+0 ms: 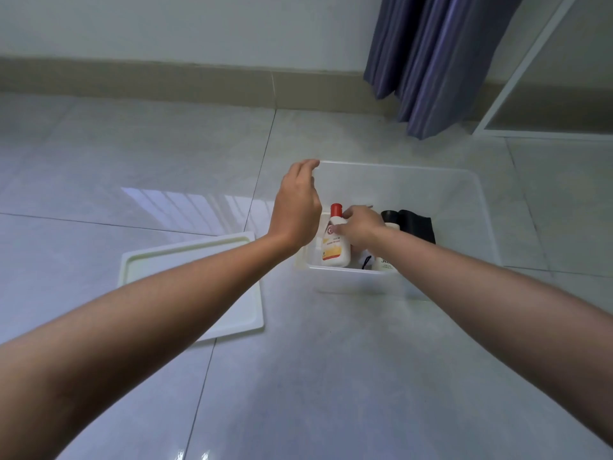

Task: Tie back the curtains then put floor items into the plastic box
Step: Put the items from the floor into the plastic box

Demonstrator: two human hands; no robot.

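A clear plastic box point(471, 207) stands on the tiled floor ahead of me. Inside it are a white bottle with a red cap point(335, 250), a second white bottle with a black cap point(386, 262) and a folded black cloth point(418, 227). My right hand point(360, 229) reaches into the box and its fingers grip the red-capped bottle near its neck. My left hand point(297, 207) hovers at the box's far left corner, fingers curled over the rim; whether they clasp it I cannot tell. A dark blue curtain point(431, 61) hangs gathered at the back right.
The box's white lid point(159, 263) lies flat on the floor to the left, partly under my left forearm. A white frame point(517, 81) stands at the far right beside the curtain. A beige skirting runs along the back wall.
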